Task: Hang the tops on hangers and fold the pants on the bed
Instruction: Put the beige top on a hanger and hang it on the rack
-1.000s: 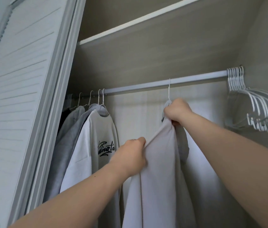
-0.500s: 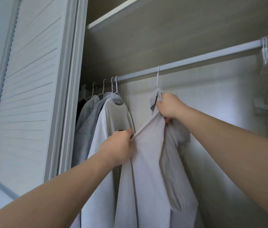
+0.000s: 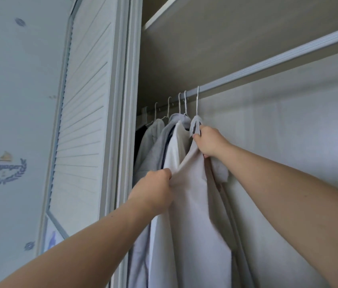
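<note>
A pale beige-grey top (image 3: 199, 215) hangs on a white hanger (image 3: 197, 102) hooked over the wardrobe rail (image 3: 278, 61). My right hand (image 3: 209, 140) grips the top at its neck, just under the hook. My left hand (image 3: 155, 190) grips the top's left shoulder edge, lower and to the left. Pressed against it on the left hang a white top (image 3: 176, 148) and grey tops (image 3: 153, 146) on their own hangers. The pants and the bed are out of view.
A white louvred wardrobe door (image 3: 85, 113) stands at the left, with its frame (image 3: 126, 121) beside the hung clothes. A shelf (image 3: 226, 28) runs above the rail. The wardrobe's back wall (image 3: 288, 142) lies to the right of the hung top.
The top on its hanger has slid left along the rail, up against the other hung tops. Both hands moved left with it. The view turned left; the spare hangers at the right left the frame.
</note>
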Motion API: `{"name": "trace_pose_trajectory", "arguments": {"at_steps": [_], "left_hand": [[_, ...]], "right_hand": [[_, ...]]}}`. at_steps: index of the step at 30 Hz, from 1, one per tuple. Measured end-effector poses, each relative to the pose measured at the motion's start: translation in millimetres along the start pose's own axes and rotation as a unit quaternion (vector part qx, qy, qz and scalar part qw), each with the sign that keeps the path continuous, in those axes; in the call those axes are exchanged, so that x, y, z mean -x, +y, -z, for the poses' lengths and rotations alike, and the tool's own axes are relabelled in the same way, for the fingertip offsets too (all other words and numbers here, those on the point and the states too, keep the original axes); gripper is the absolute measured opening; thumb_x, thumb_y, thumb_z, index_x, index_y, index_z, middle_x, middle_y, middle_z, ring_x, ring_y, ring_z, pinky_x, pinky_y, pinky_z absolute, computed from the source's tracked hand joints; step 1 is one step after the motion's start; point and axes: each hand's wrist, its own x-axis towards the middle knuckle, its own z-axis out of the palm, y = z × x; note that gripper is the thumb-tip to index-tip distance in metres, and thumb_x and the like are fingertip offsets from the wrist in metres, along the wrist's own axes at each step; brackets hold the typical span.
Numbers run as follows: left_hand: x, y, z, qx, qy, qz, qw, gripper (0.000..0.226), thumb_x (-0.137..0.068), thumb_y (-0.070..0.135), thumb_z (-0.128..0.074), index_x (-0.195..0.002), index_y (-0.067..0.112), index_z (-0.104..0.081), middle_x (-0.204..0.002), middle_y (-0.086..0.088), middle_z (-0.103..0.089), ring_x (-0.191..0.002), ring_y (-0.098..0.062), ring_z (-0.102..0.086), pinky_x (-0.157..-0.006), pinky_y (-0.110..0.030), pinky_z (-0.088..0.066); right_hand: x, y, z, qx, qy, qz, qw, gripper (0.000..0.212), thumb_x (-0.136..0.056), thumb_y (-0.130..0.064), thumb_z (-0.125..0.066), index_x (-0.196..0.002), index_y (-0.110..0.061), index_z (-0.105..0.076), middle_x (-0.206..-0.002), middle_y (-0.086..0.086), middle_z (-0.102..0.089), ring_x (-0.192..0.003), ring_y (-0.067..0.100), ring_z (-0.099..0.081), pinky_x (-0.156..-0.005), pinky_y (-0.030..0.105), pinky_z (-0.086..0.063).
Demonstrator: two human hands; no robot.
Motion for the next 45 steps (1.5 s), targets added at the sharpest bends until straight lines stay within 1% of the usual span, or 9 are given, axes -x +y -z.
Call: {"name": "trace_pose_trajectory", "arguments": {"at_steps": [5, 12, 15, 18, 21, 25, 32, 39, 45], "left_hand": [[-7, -13, -9, -0.015, -0.006, 0.027, 1.000, 0.012, -0.089, 0.014, -0.053, -0.082, 0.021, -0.046, -0.092, -0.006, -0.058, -0.081, -0.031, -0.059, -0.064, -0.036, -0.044], [-7, -9, -19, 0.001, -0.014, 0.041, 0.999, 0.016, -0.089, 0.013, -0.047, -0.079, 0.026, -0.046, -0.088, -0.001, -0.056, -0.075, -0.025, -0.057, -0.060, -0.035, -0.046], [0, -8, -21, 0.010, -0.008, 0.034, 0.999, 0.007, -0.092, 0.019, -0.048, -0.095, 0.021, -0.055, -0.093, -0.002, -0.061, -0.080, -0.025, -0.061, -0.071, -0.042, -0.057], [13, -12, -18, 0.035, 0.001, -0.003, 0.999, 0.018, -0.098, 0.032, -0.053, -0.113, 0.022, -0.055, -0.108, 0.002, -0.063, -0.093, -0.019, -0.062, -0.084, -0.043, -0.056], [37, -17, -3, 0.021, 0.012, -0.058, 0.998, 0.043, -0.100, 0.045, -0.052, -0.140, 0.029, -0.045, -0.141, 0.006, -0.049, -0.122, -0.015, -0.054, -0.098, -0.032, -0.050], [80, -30, 31, -0.064, 0.057, -0.108, 0.990, 0.058, -0.101, 0.052, -0.045, -0.153, 0.030, -0.033, -0.159, 0.008, -0.032, -0.147, -0.014, -0.026, -0.117, -0.029, -0.030], [208, -64, 117, -0.170, 0.063, -0.031, 0.983, 0.079, -0.088, 0.075, -0.008, -0.159, 0.041, -0.006, -0.169, 0.012, 0.000, -0.155, -0.016, 0.009, -0.125, -0.040, -0.006], [413, -101, 223, -0.190, 0.054, 0.031, 0.980, 0.068, -0.098, 0.066, -0.024, -0.160, 0.038, -0.016, -0.169, 0.011, -0.008, -0.156, -0.016, 0.004, -0.125, -0.045, -0.008], [603, -116, 298, -0.253, 0.033, 0.185, 0.949, 0.069, -0.098, 0.066, -0.026, -0.160, 0.038, -0.015, -0.169, 0.012, -0.005, -0.156, -0.018, 0.005, -0.124, -0.052, -0.010]], "right_hand": [[-28, 5, -41, -0.006, -0.010, 0.020, 1.000, 0.040, -0.104, -0.027, -0.043, -0.138, -0.006, -0.049, -0.130, 0.021, -0.061, -0.113, 0.038, -0.059, -0.082, 0.034, -0.042], [-42, 18, -72, -0.034, -0.014, 0.023, 0.999, 0.038, -0.105, -0.028, -0.038, -0.137, -0.011, -0.050, -0.131, 0.021, -0.060, -0.117, 0.040, -0.058, -0.093, 0.040, -0.047], [-32, 22, -71, -0.057, 0.014, 0.014, 0.998, 0.044, -0.105, -0.036, -0.037, -0.144, -0.018, -0.045, -0.134, 0.020, -0.059, -0.119, 0.041, -0.057, -0.097, 0.043, -0.048], [-10, 28, -60, -0.082, 0.045, 0.005, 0.996, 0.052, -0.102, -0.050, -0.035, -0.150, -0.032, -0.032, -0.140, 0.016, -0.055, -0.124, 0.040, -0.054, -0.100, 0.048, -0.047], [25, 26, -48, -0.043, 0.057, 0.031, 0.997, 0.063, -0.100, -0.060, -0.030, -0.157, -0.038, -0.015, -0.159, 0.007, -0.033, -0.142, 0.035, -0.034, -0.112, 0.049, -0.034], [81, 0, -34, 0.000, 0.075, 0.105, 0.992, 0.069, -0.098, -0.064, -0.026, -0.158, -0.041, -0.004, -0.168, -0.008, -0.005, -0.153, 0.023, -0.005, -0.121, 0.051, -0.014], [213, -95, -23, -0.006, 0.002, 0.221, 0.975, 0.075, -0.088, -0.075, -0.009, -0.156, -0.046, 0.005, -0.168, -0.010, 0.009, -0.154, 0.018, 0.011, -0.123, 0.051, -0.006], [381, -214, -26, -0.081, -0.097, 0.290, 0.949, 0.076, -0.092, -0.070, -0.015, -0.160, -0.036, -0.007, -0.169, -0.005, 0.000, -0.155, 0.025, 0.001, -0.122, 0.053, -0.010], [516, -332, -30, -0.144, -0.190, 0.400, 0.885, 0.073, -0.094, -0.068, -0.018, -0.159, -0.036, -0.008, -0.169, -0.005, -0.004, -0.155, 0.024, -0.002, -0.123, 0.054, -0.009]]}}
